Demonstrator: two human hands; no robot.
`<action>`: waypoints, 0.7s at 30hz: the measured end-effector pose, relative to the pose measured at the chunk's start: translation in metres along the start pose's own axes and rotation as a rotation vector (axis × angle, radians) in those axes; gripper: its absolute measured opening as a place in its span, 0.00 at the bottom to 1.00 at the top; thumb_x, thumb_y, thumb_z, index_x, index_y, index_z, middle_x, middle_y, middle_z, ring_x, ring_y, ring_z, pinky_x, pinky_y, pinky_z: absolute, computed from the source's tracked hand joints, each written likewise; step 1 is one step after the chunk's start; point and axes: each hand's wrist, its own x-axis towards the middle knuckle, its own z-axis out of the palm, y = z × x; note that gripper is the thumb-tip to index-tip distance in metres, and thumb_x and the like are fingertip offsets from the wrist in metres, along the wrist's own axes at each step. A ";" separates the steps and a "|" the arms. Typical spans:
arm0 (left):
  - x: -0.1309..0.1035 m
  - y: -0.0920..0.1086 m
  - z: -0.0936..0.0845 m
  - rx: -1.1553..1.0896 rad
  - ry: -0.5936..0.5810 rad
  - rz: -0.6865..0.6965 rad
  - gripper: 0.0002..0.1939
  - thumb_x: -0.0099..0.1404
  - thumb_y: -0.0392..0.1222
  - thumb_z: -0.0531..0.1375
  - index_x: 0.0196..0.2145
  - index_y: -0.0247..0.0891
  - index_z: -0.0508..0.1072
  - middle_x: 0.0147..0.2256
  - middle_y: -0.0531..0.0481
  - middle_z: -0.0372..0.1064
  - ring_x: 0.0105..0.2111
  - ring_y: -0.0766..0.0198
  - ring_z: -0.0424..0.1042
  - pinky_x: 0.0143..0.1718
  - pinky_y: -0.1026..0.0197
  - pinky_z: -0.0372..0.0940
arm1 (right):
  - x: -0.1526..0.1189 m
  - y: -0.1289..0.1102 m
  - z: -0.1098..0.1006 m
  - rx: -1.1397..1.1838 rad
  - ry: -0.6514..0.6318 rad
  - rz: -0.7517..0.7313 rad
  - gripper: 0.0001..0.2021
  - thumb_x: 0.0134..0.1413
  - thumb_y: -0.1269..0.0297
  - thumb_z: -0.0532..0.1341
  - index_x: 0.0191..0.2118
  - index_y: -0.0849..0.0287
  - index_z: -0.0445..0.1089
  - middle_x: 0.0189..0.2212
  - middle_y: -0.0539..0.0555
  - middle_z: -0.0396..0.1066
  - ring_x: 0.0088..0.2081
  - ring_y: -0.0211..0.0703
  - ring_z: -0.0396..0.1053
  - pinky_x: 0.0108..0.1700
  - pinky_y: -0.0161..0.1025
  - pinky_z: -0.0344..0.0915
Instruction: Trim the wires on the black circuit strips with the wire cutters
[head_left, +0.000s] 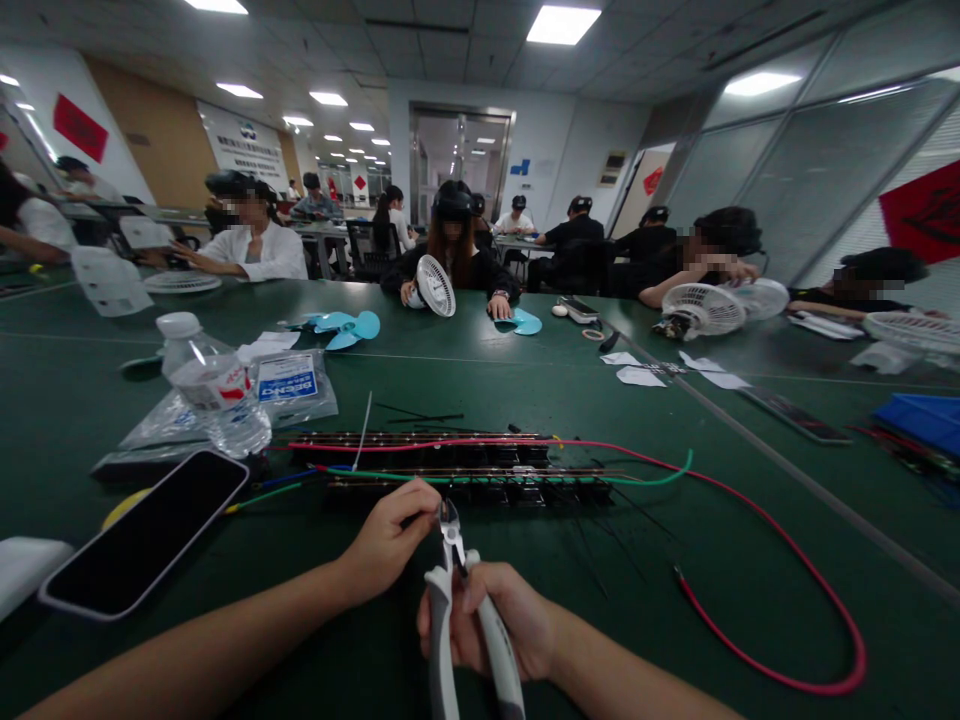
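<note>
My right hand point(499, 615) is closed around the grey and white handles of a pair of diagonal cutters point(452, 540), jaws pointing away from me. Close beside the jaw tips, my left hand point(394, 535) is pinched; what lies between its fingertips is too small to make out. Just beyond both hands lie two long black terminal-like strips point(480, 488) side by side. Along them run a red cable point(750, 495) and a green wire point(645, 482). A white cable tie point(364, 430) sticks up from the strips at the left.
To the left are a phone point(146, 535), a water bottle point(214, 385) and a plastic bag point(296, 385). Thin black cable ties point(420, 415) lie behind the strips. Blue fan blades point(345, 327) and white fan parts point(705, 308) are farther off, where people sit. A blue bin point(922, 425) stands right.
</note>
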 end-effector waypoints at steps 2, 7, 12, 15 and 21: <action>0.000 -0.001 0.000 0.006 0.001 0.004 0.10 0.68 0.38 0.53 0.30 0.36 0.71 0.32 0.49 0.65 0.34 0.64 0.66 0.37 0.61 0.62 | 0.000 0.001 -0.002 -0.003 0.012 0.005 0.16 0.32 0.66 0.53 0.30 0.67 0.70 0.24 0.58 0.72 0.29 0.42 0.68 0.35 0.36 0.58; 0.000 0.000 0.000 0.008 0.003 0.000 0.09 0.67 0.37 0.54 0.30 0.36 0.71 0.32 0.49 0.66 0.34 0.64 0.66 0.38 0.62 0.62 | 0.001 0.002 -0.005 0.000 0.008 0.031 0.17 0.33 0.65 0.54 0.30 0.69 0.72 0.26 0.60 0.72 0.29 0.42 0.68 0.36 0.38 0.58; 0.000 0.002 0.000 0.011 0.008 0.004 0.09 0.67 0.36 0.54 0.30 0.36 0.70 0.32 0.49 0.65 0.34 0.64 0.66 0.38 0.62 0.62 | -0.001 0.000 -0.004 -0.021 -0.003 0.056 0.20 0.34 0.64 0.53 0.32 0.73 0.73 0.25 0.60 0.71 0.29 0.43 0.68 0.35 0.38 0.59; 0.000 0.002 0.000 0.018 0.001 0.002 0.09 0.67 0.36 0.53 0.30 0.36 0.70 0.32 0.49 0.65 0.34 0.64 0.66 0.38 0.62 0.62 | -0.001 0.000 0.000 -0.017 -0.039 0.019 0.19 0.34 0.64 0.53 0.31 0.72 0.72 0.28 0.61 0.72 0.32 0.45 0.69 0.39 0.40 0.59; 0.000 0.001 0.000 0.023 0.001 0.006 0.09 0.68 0.37 0.54 0.30 0.36 0.71 0.32 0.49 0.65 0.34 0.64 0.66 0.38 0.62 0.62 | 0.000 0.001 0.002 -0.010 -0.139 0.062 0.18 0.35 0.61 0.52 0.32 0.67 0.70 0.31 0.64 0.74 0.39 0.55 0.71 0.45 0.49 0.57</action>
